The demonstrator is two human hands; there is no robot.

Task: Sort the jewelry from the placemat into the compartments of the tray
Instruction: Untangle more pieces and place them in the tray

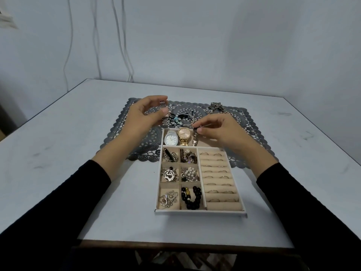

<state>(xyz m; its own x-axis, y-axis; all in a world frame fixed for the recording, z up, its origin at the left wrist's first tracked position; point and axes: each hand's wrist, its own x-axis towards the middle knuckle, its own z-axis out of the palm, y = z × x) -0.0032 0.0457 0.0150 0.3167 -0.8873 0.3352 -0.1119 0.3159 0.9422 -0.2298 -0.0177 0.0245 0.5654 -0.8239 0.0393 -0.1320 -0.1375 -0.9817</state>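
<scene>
Your left hand (140,114) pinches the link-band watch (165,122) at its rigid case, the band likely limp and slippery; your right hand (216,132) pinches the slim watch (195,140).

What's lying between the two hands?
In the head view, a turquoise bead bracelet and a silver bangle lie on the placemat between the left hand and right hand.

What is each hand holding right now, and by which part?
The left hand pinches a silver watch at its case; the right hand pinches a slim watch by its upper end.

Pale table (58,153), perhaps cables (119,28) behind
</scene>
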